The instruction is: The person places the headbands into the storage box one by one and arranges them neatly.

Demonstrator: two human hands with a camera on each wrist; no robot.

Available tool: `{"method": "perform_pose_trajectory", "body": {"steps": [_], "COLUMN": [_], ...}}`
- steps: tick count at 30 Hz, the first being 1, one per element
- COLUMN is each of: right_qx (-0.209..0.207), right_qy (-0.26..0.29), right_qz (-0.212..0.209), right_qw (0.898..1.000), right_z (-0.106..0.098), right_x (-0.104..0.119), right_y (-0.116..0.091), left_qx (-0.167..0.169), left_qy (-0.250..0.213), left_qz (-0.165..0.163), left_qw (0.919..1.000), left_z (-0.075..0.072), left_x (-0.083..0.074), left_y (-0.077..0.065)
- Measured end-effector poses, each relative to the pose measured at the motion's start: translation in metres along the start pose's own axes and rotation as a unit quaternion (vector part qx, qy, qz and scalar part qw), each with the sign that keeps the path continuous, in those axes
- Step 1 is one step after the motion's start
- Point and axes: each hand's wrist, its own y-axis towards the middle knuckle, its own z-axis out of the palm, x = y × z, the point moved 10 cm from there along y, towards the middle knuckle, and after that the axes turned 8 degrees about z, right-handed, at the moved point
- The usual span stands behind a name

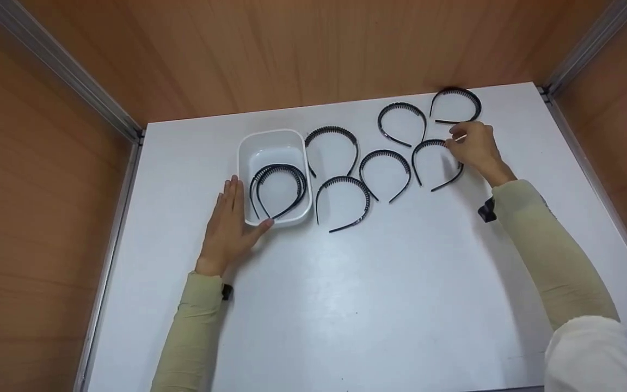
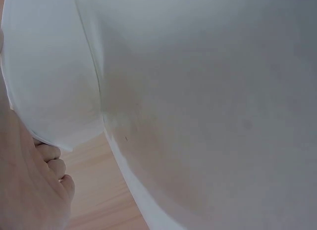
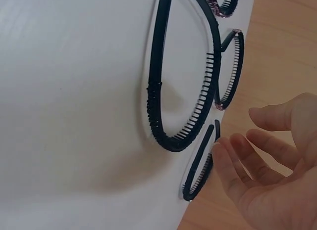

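Observation:
A white plastic container (image 1: 273, 141) stands at the left of the table with black headbands (image 1: 298, 179) nested in it. Along its left side lie the straight fingers of my left hand (image 1: 226, 228), the thumb touching the near rim. In the left wrist view the container's outer wall (image 2: 49, 67) shows beside that hand. My right hand (image 1: 477, 146) hovers by a black toothed headband (image 1: 417, 169), fingers loosely bent, with nothing between thumb and fingers in the right wrist view. Just beyond it lies the farthest headband (image 1: 478, 103).
Several more black headbands (image 1: 368, 204) are spread between the container and my right hand, some touching. The white table (image 1: 373, 305) is bounded by wooden panels (image 1: 292, 54) at the back and both sides.

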Motion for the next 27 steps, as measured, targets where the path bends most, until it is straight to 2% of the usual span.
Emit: {"method": "perform_pose_trajectory", "body": {"steps": [9, 17, 27], "right_qx": [0.006, 0.028, 0.051], "right_qy": [-0.019, -0.025, -0.017], "right_qz": [0.006, 0.011, 0.046], "right_qw": [1.0, 0.999, 0.997], "right_z": [-0.002, 0.006, 0.014], "right_x": [-0.02, -0.035, -0.055], "right_y": [0.0, 0.002, 0.001], "left_qx": [-0.004, -0.009, -0.003], "left_qy": [0.006, 0.007, 0.008], "left_qz": [0.001, 0.002, -0.003], "left_qw": [1.0, 0.9999, 1.0], "left_z": [-0.001, -0.002, -0.001], "left_x": [-0.002, -0.002, 0.0], "left_y": [0.0, -0.001, 0.0]}}
